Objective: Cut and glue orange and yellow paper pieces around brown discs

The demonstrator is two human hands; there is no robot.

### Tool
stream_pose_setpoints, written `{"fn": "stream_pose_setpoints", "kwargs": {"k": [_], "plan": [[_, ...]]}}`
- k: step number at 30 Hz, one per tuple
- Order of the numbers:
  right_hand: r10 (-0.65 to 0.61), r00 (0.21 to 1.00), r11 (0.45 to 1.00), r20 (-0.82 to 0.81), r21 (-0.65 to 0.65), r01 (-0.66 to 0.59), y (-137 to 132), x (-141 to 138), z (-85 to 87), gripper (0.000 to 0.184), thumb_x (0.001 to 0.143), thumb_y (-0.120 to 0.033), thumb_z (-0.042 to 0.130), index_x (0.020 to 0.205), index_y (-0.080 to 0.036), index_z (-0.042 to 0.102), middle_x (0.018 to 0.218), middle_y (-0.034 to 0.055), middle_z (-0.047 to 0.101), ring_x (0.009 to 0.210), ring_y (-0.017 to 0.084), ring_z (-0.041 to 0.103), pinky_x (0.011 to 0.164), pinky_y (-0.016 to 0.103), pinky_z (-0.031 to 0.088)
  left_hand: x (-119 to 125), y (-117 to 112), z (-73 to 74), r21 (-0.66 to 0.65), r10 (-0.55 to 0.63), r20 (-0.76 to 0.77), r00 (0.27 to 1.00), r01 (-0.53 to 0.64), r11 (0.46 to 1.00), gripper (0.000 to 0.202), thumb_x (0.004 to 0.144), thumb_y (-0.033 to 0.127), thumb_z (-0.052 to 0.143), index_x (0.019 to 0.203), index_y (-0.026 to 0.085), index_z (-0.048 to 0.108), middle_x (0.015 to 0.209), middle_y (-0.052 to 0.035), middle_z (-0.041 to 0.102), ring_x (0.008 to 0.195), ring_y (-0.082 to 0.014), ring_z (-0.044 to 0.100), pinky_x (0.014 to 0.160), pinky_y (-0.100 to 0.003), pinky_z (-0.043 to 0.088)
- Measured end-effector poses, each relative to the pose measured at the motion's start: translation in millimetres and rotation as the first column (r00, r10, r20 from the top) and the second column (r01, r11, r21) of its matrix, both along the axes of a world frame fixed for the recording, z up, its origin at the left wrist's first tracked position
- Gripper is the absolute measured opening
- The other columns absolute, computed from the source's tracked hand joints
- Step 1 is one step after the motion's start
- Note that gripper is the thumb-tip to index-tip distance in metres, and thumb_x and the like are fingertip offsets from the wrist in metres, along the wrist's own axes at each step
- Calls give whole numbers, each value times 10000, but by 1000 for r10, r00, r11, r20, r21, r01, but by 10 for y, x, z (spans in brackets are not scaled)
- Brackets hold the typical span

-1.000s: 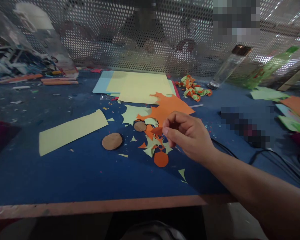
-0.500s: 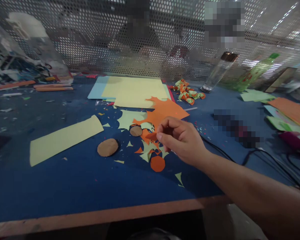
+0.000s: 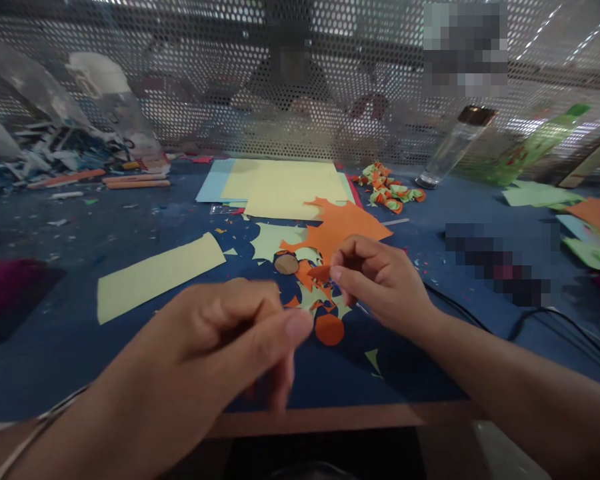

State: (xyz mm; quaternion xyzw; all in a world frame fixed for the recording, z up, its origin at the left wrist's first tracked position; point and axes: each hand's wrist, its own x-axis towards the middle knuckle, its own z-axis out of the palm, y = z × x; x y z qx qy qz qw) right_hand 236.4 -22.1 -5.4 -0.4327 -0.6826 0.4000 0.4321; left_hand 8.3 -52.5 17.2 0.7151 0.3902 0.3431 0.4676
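Observation:
My right hand [image 3: 385, 283] pinches a small orange paper scrap [image 3: 321, 272] between thumb and forefinger, just above a heap of orange and pale green cuttings. An orange paper circle [image 3: 329, 329] lies on the blue table below that hand, and a brown disc [image 3: 286, 264] lies to its left. Behind them rests a cut-up orange sheet [image 3: 345, 227]. My left hand [image 3: 220, 340] hovers close to the camera at the lower left, blurred, with thumb pressed against curled fingers. Whatever it may hold is hidden.
A pale yellow strip [image 3: 160, 275] lies at the left and stacked yellow sheets [image 3: 285, 187] at the back. Crumpled scraps [image 3: 387, 190], a clear bottle [image 3: 455, 143] and a green bottle [image 3: 540, 143] stand before a mesh screen. Black cables [image 3: 545, 317] run at the right, near the table's wooden edge [image 3: 355, 417].
My left hand has come into view from the lower left and now covers the larger brown disc. My right hand stays pinched on the orange scrap, barely moved.

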Motion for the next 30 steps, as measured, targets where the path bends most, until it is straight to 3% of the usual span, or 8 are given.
{"fn": "stream_pose_setpoints", "kwargs": {"k": [2, 3, 5, 9, 13, 17, 25, 30], "plan": [[-11, 1000, 1000, 4, 20, 11, -4, -5, 12, 85, 851, -178, 623, 788, -172, 565, 633, -59, 547, 475, 46, 527, 456, 186, 420, 71, 133, 34, -9, 74, 40, 996, -74, 997, 159, 915, 340, 661, 836, 205, 630, 818, 22, 684, 718, -103, 639, 630, -200, 505], [-16, 1000, 1000, 5, 27, 15, -6, -7, 14, 87, 854, -176, 621, 789, -172, 564, 634, -59, 547, 472, 45, 528, 452, 185, 418, 121, 219, 15, -2, 146, 116, 982, -147, 989, 200, 865, 320, 726, 980, 220, 597, 979, 0, 690, 867, -136, 668, 702, -220, 534], [-20, 1000, 999, 6, 32, 19, -12, -8, 12, 83, 864, -181, 618, 800, -173, 566, 654, -57, 552, 471, 44, 532, 451, 184, 420, 224, 376, -69, -80, 159, 228, 961, -144, 986, 445, 793, 254, 792, 1135, 222, 510, 1106, -44, 655, 1039, -193, 662, 833, -292, 562], [-29, 999, 998, 30, 61, 27, -22, -7, -8, 82, 875, -212, 633, 822, -174, 583, 678, -50, 558, 484, 46, 533, 464, 191, 423, 356, 485, -229, -262, 99, 312, 945, -14, 965, 557, 760, 159, 795, 1191, 213, 447, 954, -21, 667, 885, -162, 679, 750, -275, 557], [-42, 996, 997, 76, 63, 37, -15, -15, -25, 87, 893, -246, 625, 853, -174, 596, 653, -45, 564, 485, 63, 531, 465, 211, 419, 380, 442, -264, -298, 101, 336, 936, 4, 955, 516, 773, 125, 765, 1178, 215, 458, 794, 37, 651, 722, -108, 636, 669, -232, 508], [-42, 996, 998, 80, 40, 39, 4, -18, -39, 101, 892, -264, 625, 860, -173, 594, 664, -37, 570, 484, 71, 535, 462, 220, 424, 367, 427, -272, -326, 110, 338, 935, 7, 945, 495, 778, 158, 763, 1153, 233, 450, 782, 51, 635, 724, -114, 632, 684, -255, 504], [-16, 991, 999, 131, 33, 12, 5, -41, -50, 139, 897, -298, 660, 862, -169, 621, 631, -46, 567, 475, 63, 520, 454, 200, 406, 349, 464, -302, -198, 96, 285, 954, -40, 979, 492, 726, 69, 720, 1092, 230, 433, 757, 65, 627, 671, -98, 599, 623, -229, 482], [-5, 994, 1000, 112, -1, 5, 4, -67, -37, 161, 895, -310, 673, 850, -163, 624, 641, -45, 580, 468, 54, 528, 451, 185, 410, 251, 513, -272, -171, -9, 235, 972, 51, 984, 444, 774, 107, 699, 1118, 235, 450, 804, 32, 651, 691, -115, 617, 594, -231, 472]]}}
